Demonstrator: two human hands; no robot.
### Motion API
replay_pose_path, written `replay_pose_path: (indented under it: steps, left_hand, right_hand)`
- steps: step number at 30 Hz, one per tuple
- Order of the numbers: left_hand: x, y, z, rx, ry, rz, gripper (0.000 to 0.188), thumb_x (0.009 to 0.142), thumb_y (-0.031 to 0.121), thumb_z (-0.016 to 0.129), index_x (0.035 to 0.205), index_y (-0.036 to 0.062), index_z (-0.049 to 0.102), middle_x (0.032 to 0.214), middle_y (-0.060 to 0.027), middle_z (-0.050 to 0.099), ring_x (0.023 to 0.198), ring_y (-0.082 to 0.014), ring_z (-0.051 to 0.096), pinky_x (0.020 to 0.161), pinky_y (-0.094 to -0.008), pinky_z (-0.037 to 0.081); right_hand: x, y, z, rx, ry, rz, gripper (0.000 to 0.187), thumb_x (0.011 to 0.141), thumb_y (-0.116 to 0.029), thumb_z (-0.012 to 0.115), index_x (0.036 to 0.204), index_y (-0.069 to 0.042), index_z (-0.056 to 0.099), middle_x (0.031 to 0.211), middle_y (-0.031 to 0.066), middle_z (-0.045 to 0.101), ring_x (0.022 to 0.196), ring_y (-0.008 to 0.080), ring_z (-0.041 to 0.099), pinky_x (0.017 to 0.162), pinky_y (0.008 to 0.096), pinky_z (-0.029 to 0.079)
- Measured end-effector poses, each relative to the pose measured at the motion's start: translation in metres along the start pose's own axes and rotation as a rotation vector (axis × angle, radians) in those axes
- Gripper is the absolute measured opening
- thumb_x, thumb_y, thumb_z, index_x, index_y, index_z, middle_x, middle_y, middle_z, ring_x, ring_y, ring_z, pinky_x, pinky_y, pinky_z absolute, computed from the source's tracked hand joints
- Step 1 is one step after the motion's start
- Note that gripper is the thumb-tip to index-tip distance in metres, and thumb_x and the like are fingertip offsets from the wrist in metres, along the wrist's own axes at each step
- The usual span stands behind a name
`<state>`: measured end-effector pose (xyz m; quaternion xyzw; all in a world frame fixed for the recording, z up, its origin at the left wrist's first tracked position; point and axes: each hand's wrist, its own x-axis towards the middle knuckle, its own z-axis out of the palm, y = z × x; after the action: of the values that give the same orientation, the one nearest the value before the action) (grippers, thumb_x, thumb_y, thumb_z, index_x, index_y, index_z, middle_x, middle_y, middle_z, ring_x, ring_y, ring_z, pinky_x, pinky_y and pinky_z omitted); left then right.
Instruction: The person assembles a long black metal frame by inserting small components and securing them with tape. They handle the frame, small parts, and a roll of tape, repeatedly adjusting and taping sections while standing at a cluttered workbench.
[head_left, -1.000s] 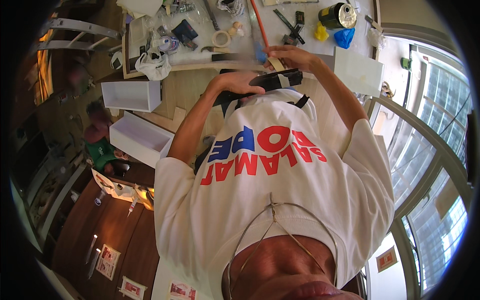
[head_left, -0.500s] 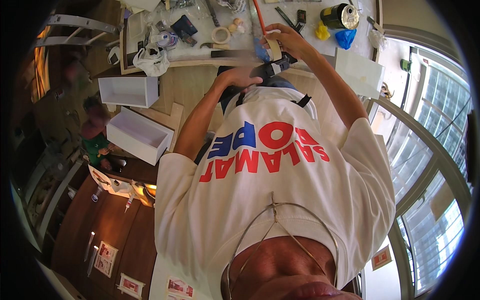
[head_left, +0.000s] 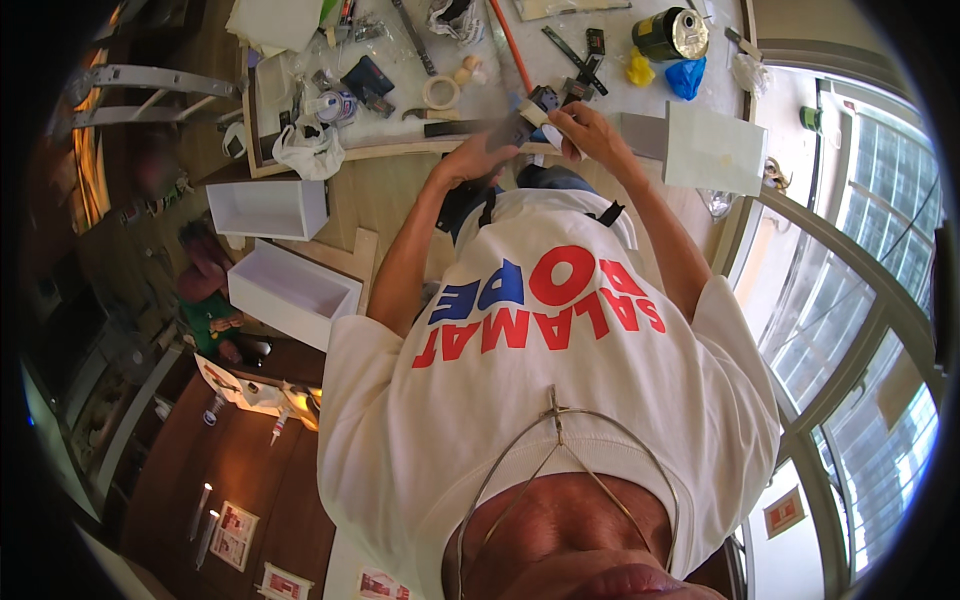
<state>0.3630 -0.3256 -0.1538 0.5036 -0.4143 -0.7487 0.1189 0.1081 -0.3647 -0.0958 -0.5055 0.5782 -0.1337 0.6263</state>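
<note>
In front of my waist, at the bench's near edge, both hands meet at a black tool (head_left: 541, 99) whose kind I cannot make out. My left hand (head_left: 473, 160) is closed around its dark, blurred body, with most fingers hidden. My right hand (head_left: 594, 135) pinches a pale strip (head_left: 552, 136) at the tool's right side. Just beyond the tool, an orange-red rod (head_left: 511, 45) slants away across the bench. A flat black bar (head_left: 452, 128) lies left of the tool, and a roll of masking tape (head_left: 441, 92) sits farther left.
The cluttered workbench (head_left: 400, 151) holds a black can (head_left: 668, 35), a yellow bag (head_left: 640, 69), a blue bag (head_left: 686, 79) and a white plastic bag (head_left: 308, 148). White drawer boxes (head_left: 293, 290) stand at left, near another person (head_left: 208, 300). A pale panel (head_left: 714, 148) overhangs the right edge.
The black tool is raised from beside my waist to the bench edge. My right hand has drawn closer to my body, and my left hand has shifted slightly right.
</note>
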Motion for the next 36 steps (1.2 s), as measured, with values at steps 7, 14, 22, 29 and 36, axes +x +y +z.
replay_pose_path:
  steps: [7,14,22,29,36]
  left_hand:
    - [0.0,-0.002,0.009,-0.026,-0.031,0.032,0.031,0.101,0.031,0.065,0.116,0.0048,0.063,0.081,-0.001,0.063,0.058,-0.0099,0.056,0.054,-0.0275,0.049]
    - [-0.01,0.021,0.013,-0.116,-0.083,0.001,0.034,0.099,0.032,0.067,0.118,0.0048,0.061,0.082,-0.0023,0.063,0.063,-0.0124,0.06,0.058,-0.0297,0.052]
    - [-0.012,0.013,0.018,-0.674,-0.668,0.002,0.05,0.1,0.055,0.06,0.116,0.008,0.052,0.072,-0.0014,0.053,0.052,-0.0115,0.052,0.053,-0.0314,0.049]
    - [-0.016,0.047,0.035,-0.735,-0.827,0.141,0.065,0.096,0.06,0.062,0.126,0.0045,0.048,0.073,-0.0046,0.056,0.055,-0.0141,0.06,0.056,-0.0287,0.055]
    - [-0.017,0.073,0.062,0.343,0.143,0.367,0.048,0.085,0.02,0.084,0.12,0.0044,0.055,0.087,-0.0003,0.059,0.076,-0.0097,0.06,0.068,-0.0261,0.05]
  right_hand:
    - [0.018,0.046,-0.008,-0.242,0.086,-0.085,0.04,0.098,-0.034,0.057,0.117,0.0,0.064,0.07,0.0121,0.067,0.061,0.0236,0.064,0.062,0.0351,0.051]
    - [0.007,0.048,-0.006,-0.232,0.155,-0.106,0.032,0.095,-0.028,0.063,0.12,-0.009,0.066,0.09,0.0182,0.071,0.077,0.0339,0.067,0.074,0.0437,0.053]
    - [0.003,0.026,-0.035,0.149,-0.334,-0.41,0.041,0.108,-0.041,0.052,0.123,-0.003,0.055,0.078,0.0017,0.061,0.069,0.0092,0.058,0.062,0.0265,0.048]
    - [-0.04,-0.052,-0.06,0.22,-0.404,-0.324,0.047,0.105,-0.05,0.055,0.115,-0.004,0.055,0.073,-0.0009,0.054,0.064,0.0081,0.051,0.056,0.0261,0.041]
    - [-0.039,-0.033,-0.07,0.109,-0.237,-0.262,0.078,0.101,-0.06,0.054,0.142,0.005,0.045,0.076,0.0012,0.055,0.07,0.0118,0.054,0.057,0.0298,0.043]
